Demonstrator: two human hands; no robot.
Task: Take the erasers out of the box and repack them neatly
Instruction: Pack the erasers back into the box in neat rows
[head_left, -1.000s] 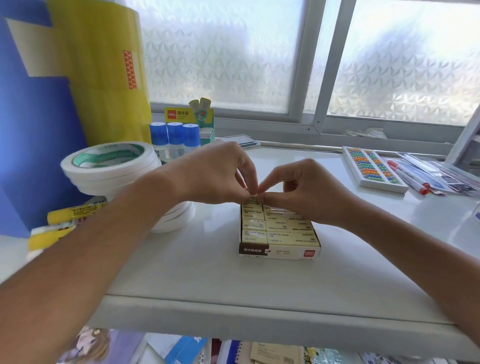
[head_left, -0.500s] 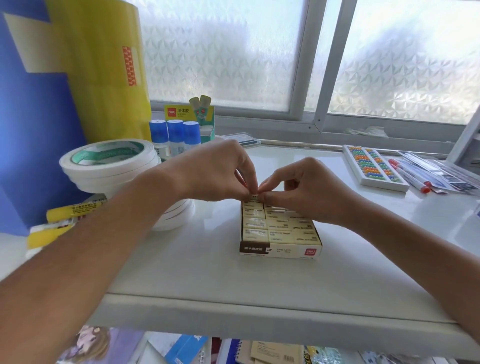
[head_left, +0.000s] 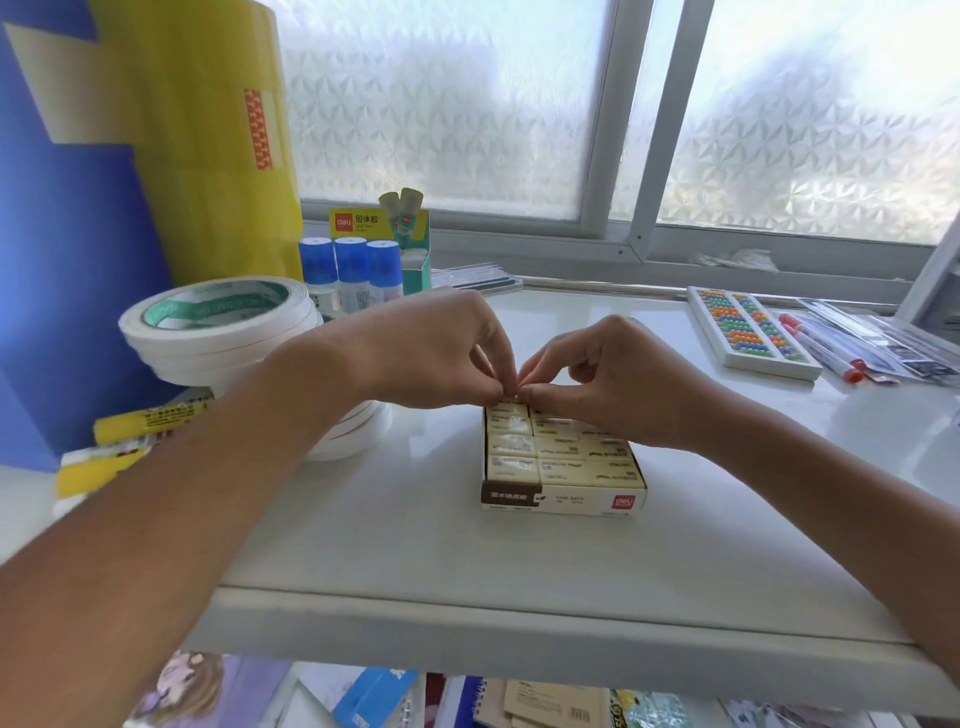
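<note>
A flat open eraser box (head_left: 563, 500) with a brown and white front wall lies on the white shelf. Rows of cream wrapped erasers (head_left: 511, 446) fill it, packed side by side. My left hand (head_left: 431, 353) and my right hand (head_left: 608, 379) meet over the box's far end. Their thumbs and forefingers pinch together at the top of the farthest eraser (head_left: 508, 408) in the left column. The far row on the right is hidden under my right hand.
A stack of white tape rolls (head_left: 218, 332) stands left of the box, with yellow rolls and blue board behind. Blue-capped glue sticks (head_left: 350, 270) are at the back. A bead tray (head_left: 748, 332) and markers (head_left: 821, 348) lie right. The shelf's front edge (head_left: 519, 629) is near me.
Both hands stay pinched at the far end of the box; they have barely shifted. The box and erasers have not moved.
</note>
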